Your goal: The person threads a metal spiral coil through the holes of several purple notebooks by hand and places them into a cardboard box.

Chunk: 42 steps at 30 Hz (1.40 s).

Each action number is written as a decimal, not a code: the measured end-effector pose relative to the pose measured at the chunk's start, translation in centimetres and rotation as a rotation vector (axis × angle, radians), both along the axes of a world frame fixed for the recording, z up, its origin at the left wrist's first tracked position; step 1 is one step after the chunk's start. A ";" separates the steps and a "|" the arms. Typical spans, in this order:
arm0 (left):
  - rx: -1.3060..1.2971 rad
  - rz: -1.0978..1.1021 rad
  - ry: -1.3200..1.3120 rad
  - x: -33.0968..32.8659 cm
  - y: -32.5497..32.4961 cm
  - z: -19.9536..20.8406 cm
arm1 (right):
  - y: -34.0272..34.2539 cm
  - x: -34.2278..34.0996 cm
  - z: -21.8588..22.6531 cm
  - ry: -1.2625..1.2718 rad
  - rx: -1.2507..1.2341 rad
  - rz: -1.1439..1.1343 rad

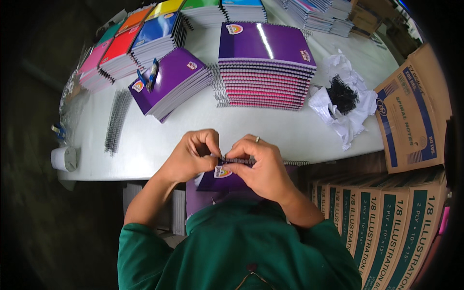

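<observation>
Close to my body, a purple notebook [212, 181] is held at the table's near edge, its bound edge facing away from me. A spiral binding coil [297, 163] runs along that edge and sticks out to the right past my right hand. With thumb and forefinger, my left hand [193, 155] pinches at the coil's left end, by the notebook's corner. My right hand [261, 166], a ring on one finger, grips the bound edge with its thumb on the cover. The lower part of the notebook is partly hidden by my arms and green shirt.
Beyond my hands stand a tall stack of purple notebooks [266, 46] and a smaller one [166, 79] with blue-handled pliers [152, 75] on top. Loose coils [117, 121] lie left. Crumpled paper [360, 113] holds black coil scraps [343, 94]. Cardboard boxes [411, 116] crowd the right.
</observation>
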State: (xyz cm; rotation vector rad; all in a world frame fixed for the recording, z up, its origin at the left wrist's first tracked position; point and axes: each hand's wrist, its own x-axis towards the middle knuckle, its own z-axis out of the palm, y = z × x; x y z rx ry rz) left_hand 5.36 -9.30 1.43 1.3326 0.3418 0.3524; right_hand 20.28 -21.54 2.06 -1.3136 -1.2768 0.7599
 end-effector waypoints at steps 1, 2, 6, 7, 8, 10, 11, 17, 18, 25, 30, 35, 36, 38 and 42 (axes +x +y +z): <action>-0.012 -0.003 0.038 0.1 -0.1 0.0 | -0.2 0.2 -0.1 -0.006 -0.007 -0.010; -0.025 -0.006 0.077 0.2 -0.2 0.3 | -0.4 0.5 -0.1 -0.011 -0.014 -0.020; 0.378 0.190 -0.083 0.6 1.6 4.2 | -0.8 3.5 1.7 0.195 0.304 -0.300; 0.422 0.340 -0.177 1.0 1.9 5.5 | -0.1 4.2 2.6 0.419 0.482 -0.388; 0.379 0.385 -0.166 1.5 2.2 5.9 | 0.8 4.9 3.4 0.609 0.687 -0.462; 0.223 0.490 -0.148 3.9 2.6 6.7 | 2.5 6.3 5.7 0.767 0.881 -0.419; 0.168 0.546 -0.310 6.6 1.6 7.0 | 3.6 7.2 5.7 0.784 0.951 -0.452; 1.100 1.094 0.124 13.7 7.7 6.5 | 9.4 14.0 0.6 -0.344 0.395 -1.209; 1.235 1.091 0.241 13.9 7.9 4.9 | 9.7 14.9 -1.0 -0.322 0.345 -1.160; 0.775 1.218 -0.118 14.6 7.9 -0.8 | 9.4 14.6 -2.7 0.067 0.438 -0.814; 0.685 1.261 -0.190 14.7 8.3 -1.9 | 9.5 14.2 -3.3 -0.012 0.457 -0.896; 1.069 1.157 -0.007 11.0 9.8 -1.2 | 8.5 13.9 -3.7 -0.045 0.549 -0.885; 1.216 1.152 0.198 9.0 10.5 -1.5 | 7.3 13.7 -3.7 -0.224 0.539 -0.887; 1.370 0.964 0.712 5.3 11.7 -2.7 | 5.9 13.0 -4.6 -0.222 0.657 -0.897; 1.829 0.836 0.646 1.0 11.7 -6.4 | 4.0 9.4 -7.4 -0.239 0.676 -0.848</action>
